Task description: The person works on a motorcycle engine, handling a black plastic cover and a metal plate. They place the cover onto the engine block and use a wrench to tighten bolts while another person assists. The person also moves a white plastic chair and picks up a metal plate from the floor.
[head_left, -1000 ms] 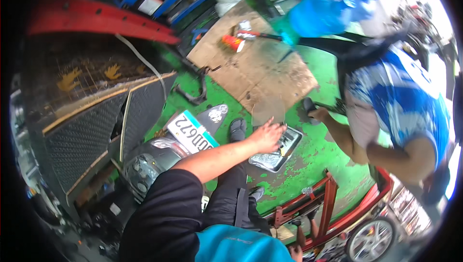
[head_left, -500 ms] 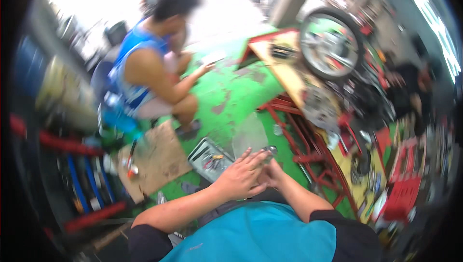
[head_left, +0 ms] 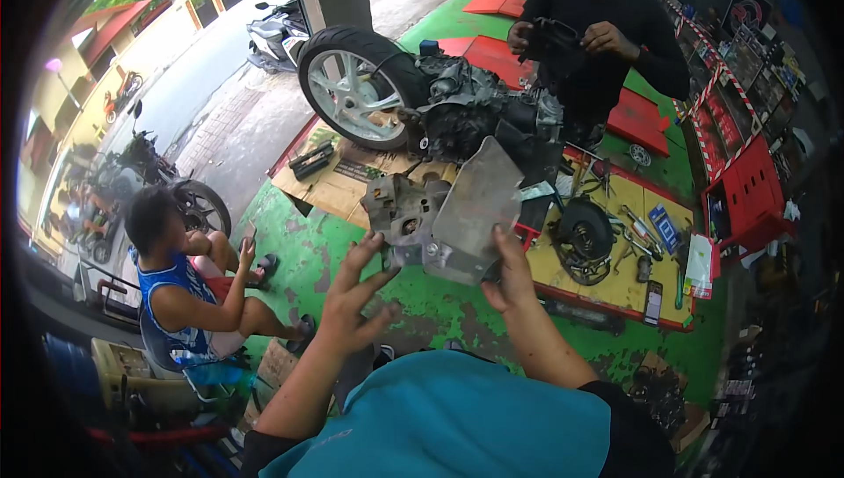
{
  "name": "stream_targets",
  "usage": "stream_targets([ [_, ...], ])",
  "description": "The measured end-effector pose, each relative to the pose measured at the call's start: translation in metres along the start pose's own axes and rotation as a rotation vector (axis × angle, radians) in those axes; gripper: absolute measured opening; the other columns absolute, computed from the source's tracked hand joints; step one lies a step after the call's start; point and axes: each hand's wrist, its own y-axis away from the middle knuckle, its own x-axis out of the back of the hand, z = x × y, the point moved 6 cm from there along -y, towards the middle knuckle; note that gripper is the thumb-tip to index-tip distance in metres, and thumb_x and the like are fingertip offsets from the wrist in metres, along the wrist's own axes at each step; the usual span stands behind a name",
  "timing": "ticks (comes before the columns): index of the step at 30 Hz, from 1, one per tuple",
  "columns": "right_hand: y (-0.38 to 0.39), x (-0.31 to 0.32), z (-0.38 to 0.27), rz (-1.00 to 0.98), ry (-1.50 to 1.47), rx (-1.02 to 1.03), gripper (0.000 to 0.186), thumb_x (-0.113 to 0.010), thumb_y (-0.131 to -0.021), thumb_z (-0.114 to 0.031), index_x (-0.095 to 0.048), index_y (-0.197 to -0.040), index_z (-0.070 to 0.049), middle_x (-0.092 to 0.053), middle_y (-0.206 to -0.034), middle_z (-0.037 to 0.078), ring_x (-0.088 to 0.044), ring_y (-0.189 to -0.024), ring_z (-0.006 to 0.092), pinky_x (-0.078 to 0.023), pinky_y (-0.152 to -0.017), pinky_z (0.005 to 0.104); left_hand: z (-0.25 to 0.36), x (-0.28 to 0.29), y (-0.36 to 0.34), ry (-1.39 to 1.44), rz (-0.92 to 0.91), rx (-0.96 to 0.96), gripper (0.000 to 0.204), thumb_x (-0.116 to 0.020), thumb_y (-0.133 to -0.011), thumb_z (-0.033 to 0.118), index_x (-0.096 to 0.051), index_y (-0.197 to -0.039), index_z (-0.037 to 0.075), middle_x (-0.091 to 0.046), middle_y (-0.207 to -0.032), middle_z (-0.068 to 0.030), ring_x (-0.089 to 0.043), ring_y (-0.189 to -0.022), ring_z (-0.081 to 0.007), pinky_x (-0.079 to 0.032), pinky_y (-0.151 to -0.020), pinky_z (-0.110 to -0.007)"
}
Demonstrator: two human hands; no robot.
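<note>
I hold up a grey metal engine casing (head_left: 406,211) with a flat, dull grey plate (head_left: 476,204) against it, in front of my chest. My right hand (head_left: 507,272) grips the plate's lower right edge from beneath. My left hand (head_left: 351,293) is just left of and below the casing, fingers spread wide, thumb close to its lower corner; I cannot tell whether it touches. My teal shirt fills the bottom of the view.
A scooter engine (head_left: 475,113) with its rear wheel (head_left: 352,82) lies on cardboard and a low yellow platform (head_left: 615,284) strewn with tools. A person in black (head_left: 607,29) stands behind it holding a dark part. Another person in a blue shirt (head_left: 180,289) squats at left. A red cabinet (head_left: 747,192) stands at right.
My head has swung up from the floor toward the engine. My hands, earlier together low near a tray on the green floor, now hold the casing and plate raised, with the left hand spread apart.
</note>
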Motion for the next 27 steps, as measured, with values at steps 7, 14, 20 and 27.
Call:
stream_targets([
  [7, -0.026, 0.001, -0.065, 0.204, 0.433, 0.553, 0.047, -0.061, -0.103, -0.027, -0.052, -0.14, 0.0, -0.06, -0.133, 0.01, -0.057, -0.123, 0.0217, -0.043, -0.107, 0.036, -0.045, -0.043, -0.056, 0.361, 0.124, 0.304, 0.076, -0.082, -0.085, 0.016, -0.045, -0.15, 0.005, -0.048, -0.153, -0.0212, -0.05, -0.141, -0.0363, -0.043, -0.117, -0.047],
  [14, -0.074, -0.025, -0.051, 0.169, 0.855, 0.668, 0.043, -0.051, -0.105, -0.025, -0.053, -0.136, 0.004, -0.057, -0.136, 0.016, -0.054, -0.124, 0.0253, -0.039, -0.109, 0.0369, -0.14, -0.08, -0.107, 0.68, 0.154, 0.459, 0.065, -0.073, -0.094, 0.009, -0.043, -0.151, 0.002, -0.046, -0.152, -0.0164, -0.05, -0.139, -0.0265, -0.046, -0.113, -0.043],
  [20, -0.133, -0.104, -0.03, -0.195, 1.155, 0.376, 0.045, -0.049, -0.105, -0.021, -0.05, -0.141, 0.005, -0.054, -0.143, 0.027, -0.053, -0.135, 0.0378, -0.038, -0.115, 0.0425, -0.266, -0.075, -0.14, 0.713, 0.253, 0.59, 0.032, -0.061, -0.102, 0.0, -0.061, -0.133, -0.002, -0.07, -0.116, -0.0109, -0.064, -0.11, -0.0147, -0.051, -0.095, -0.03],
  [27, -0.18, -0.148, -0.011, -0.268, 1.661, 0.297, 0.037, -0.066, -0.1, -0.025, -0.063, -0.126, 0.001, -0.068, -0.107, 0.022, -0.067, -0.097, 0.0427, -0.054, -0.085, 0.0476, -0.349, -0.042, -0.212, 0.559, 0.278, 0.215, 0.033, -0.065, -0.092, -0.008, -0.066, -0.125, 0.0, -0.068, -0.122, -0.0161, -0.067, -0.116, -0.0247, -0.054, -0.098, -0.035],
])
